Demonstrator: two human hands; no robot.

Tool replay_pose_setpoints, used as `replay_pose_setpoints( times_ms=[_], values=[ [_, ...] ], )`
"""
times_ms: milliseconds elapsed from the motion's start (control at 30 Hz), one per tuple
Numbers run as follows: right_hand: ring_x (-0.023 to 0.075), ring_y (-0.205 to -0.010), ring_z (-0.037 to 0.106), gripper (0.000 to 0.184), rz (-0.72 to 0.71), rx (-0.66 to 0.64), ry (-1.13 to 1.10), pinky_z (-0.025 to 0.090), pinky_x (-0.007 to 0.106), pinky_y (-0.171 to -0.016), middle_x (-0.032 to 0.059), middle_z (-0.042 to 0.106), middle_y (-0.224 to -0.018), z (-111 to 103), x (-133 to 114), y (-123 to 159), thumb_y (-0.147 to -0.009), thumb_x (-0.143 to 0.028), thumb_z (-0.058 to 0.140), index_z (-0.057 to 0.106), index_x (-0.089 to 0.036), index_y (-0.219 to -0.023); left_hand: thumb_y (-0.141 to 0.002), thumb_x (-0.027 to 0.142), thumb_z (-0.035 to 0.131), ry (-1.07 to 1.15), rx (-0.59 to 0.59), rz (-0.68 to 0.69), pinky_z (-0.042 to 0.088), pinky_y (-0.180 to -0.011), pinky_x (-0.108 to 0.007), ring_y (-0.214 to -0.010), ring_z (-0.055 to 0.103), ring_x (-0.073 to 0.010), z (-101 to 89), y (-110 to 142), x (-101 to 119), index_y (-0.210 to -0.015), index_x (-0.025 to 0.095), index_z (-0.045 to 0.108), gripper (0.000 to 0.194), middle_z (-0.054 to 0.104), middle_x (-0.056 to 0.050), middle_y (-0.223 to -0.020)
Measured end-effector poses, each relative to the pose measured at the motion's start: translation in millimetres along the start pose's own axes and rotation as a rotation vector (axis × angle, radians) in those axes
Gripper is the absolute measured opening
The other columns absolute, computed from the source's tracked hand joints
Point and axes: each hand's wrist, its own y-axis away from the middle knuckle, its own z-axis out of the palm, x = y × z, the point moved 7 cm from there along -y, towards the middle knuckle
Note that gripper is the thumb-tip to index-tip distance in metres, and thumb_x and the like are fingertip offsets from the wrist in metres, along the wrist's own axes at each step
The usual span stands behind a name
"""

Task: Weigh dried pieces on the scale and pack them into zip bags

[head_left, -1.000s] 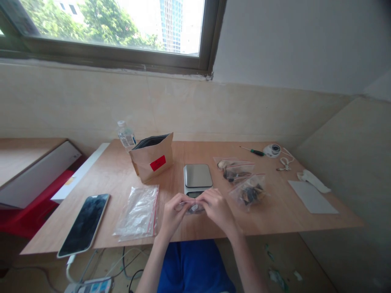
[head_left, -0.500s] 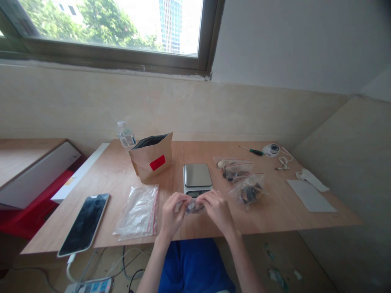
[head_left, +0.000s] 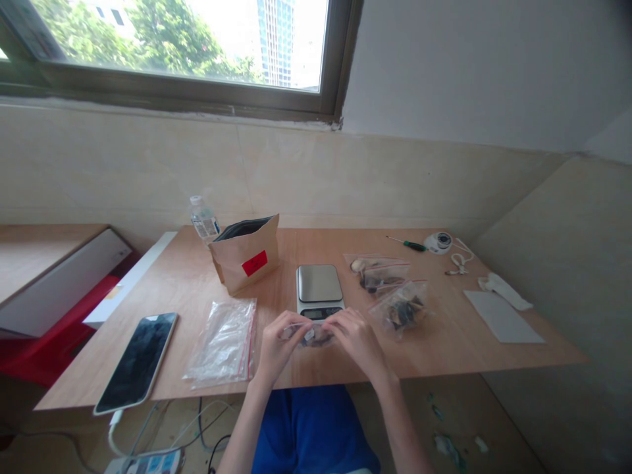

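Observation:
Between my hands, in front of the scale, is a small clear zip bag (head_left: 314, 336) with dark contents that I cannot make out. My left hand (head_left: 281, 342) pinches its top edge on the left. At the right end of the same edge, the fingers of my right hand (head_left: 356, 339) are closed on it. Just beyond the bag stands a digital kitchen scale (head_left: 320, 289) with a bare metal plate, its front display partly behind my fingers. Left of my left hand lies a stack of flat clear zip bags (head_left: 222, 342) with red seams.
Filled zip bags (head_left: 402, 309) lie right of the scale. A brown paper pouch (head_left: 241, 260) stands open at back left beside a water bottle (head_left: 203, 217). A tablet (head_left: 135, 362) lies front left. Farther right are a screwdriver (head_left: 413, 245), a dome camera (head_left: 438, 242) and white paper (head_left: 503, 317).
My right hand has slid a little to the right along the bag's top edge, so the hands are slightly farther apart. More of the scale's display shows.

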Motion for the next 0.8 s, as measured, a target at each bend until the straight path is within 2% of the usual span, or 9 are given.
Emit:
replay_pose_setpoints(
  times_ms=[133,300,433,533,600,700,800],
  values=[
    [0.0164,-0.068,0.060,0.025,0.024,0.029,-0.016,0.041,0.029,-0.067,0.0001,0.068,-0.069,-3,6,4,-0.088,-0.011,0.050,0.064,-0.021,-0.070,-0.083,0.036,0.059,0.054,0.017,-0.075,0.047,-0.067,-0.027,-0.072,0.061,-0.0171,2.0,3,-1,-0.076,0.017,0.066,0.021,0.066,-0.004,-0.075],
    [0.0166,-0.069,0.061,0.023,0.002,0.001,-0.026,0.042,0.029,-0.068,0.0001,0.069,-0.072,-11,8,9,-0.088,-0.011,0.049,0.065,-0.022,-0.075,-0.081,0.040,0.060,0.189,0.006,-0.227,0.046,-0.062,-0.025,-0.068,0.060,-0.0165,13.6,7,-8,-0.073,0.015,0.066,0.027,0.065,-0.003,-0.070],
    [0.0191,-0.078,0.059,0.017,0.034,-0.104,0.020,0.042,0.031,-0.073,0.0016,0.069,-0.080,-32,20,12,-0.086,-0.013,0.052,0.066,-0.022,-0.080,-0.087,0.043,0.050,0.261,-0.058,-0.265,0.044,-0.061,-0.024,-0.067,0.059,-0.0163,29.8,8,-14,-0.069,0.015,0.066,0.037,0.065,-0.003,-0.068],
    [0.0208,-0.082,0.057,0.023,0.083,-0.138,0.184,0.039,0.034,-0.075,0.0025,0.070,-0.084,-57,47,17,-0.085,-0.010,0.049,0.067,-0.023,-0.080,-0.090,0.042,0.044,0.274,-0.111,-0.260,0.044,-0.064,-0.025,-0.065,0.059,-0.0154,35.6,8,-16,-0.070,0.015,0.067,0.041,0.066,-0.004,-0.068],
    [0.0223,-0.081,0.056,0.025,0.147,-0.109,0.338,0.036,0.036,-0.075,0.0035,0.070,-0.084,-76,73,24,-0.084,-0.011,0.047,0.069,-0.024,-0.080,-0.091,0.042,0.042,0.283,-0.103,-0.261,0.045,-0.064,-0.025,-0.065,0.059,-0.0151,30.9,7,-17,-0.075,0.015,0.068,0.041,0.067,-0.005,-0.070],
    [0.0246,-0.079,0.054,0.027,0.302,-0.031,0.592,0.035,0.043,-0.078,0.0059,0.069,-0.081,-99,110,37,-0.086,-0.019,0.046,0.071,-0.027,-0.077,-0.092,0.041,0.041,0.202,-0.028,-0.238,0.046,-0.066,-0.027,-0.068,0.059,-0.0159,10.9,3,-18,-0.077,0.016,0.069,0.040,0.068,-0.006,-0.074],
    [0.0313,-0.094,0.052,0.028,0.450,0.178,0.790,0.035,0.052,-0.082,0.0138,0.061,-0.111,-110,118,52,-0.087,-0.027,0.045,0.069,-0.025,-0.102,-0.091,0.039,0.043,0.048,0.131,-0.186,0.045,-0.073,-0.028,-0.076,0.059,-0.0171,-20.2,-6,-17,-0.078,0.018,0.068,0.035,0.067,-0.005,-0.079]
  ],
)
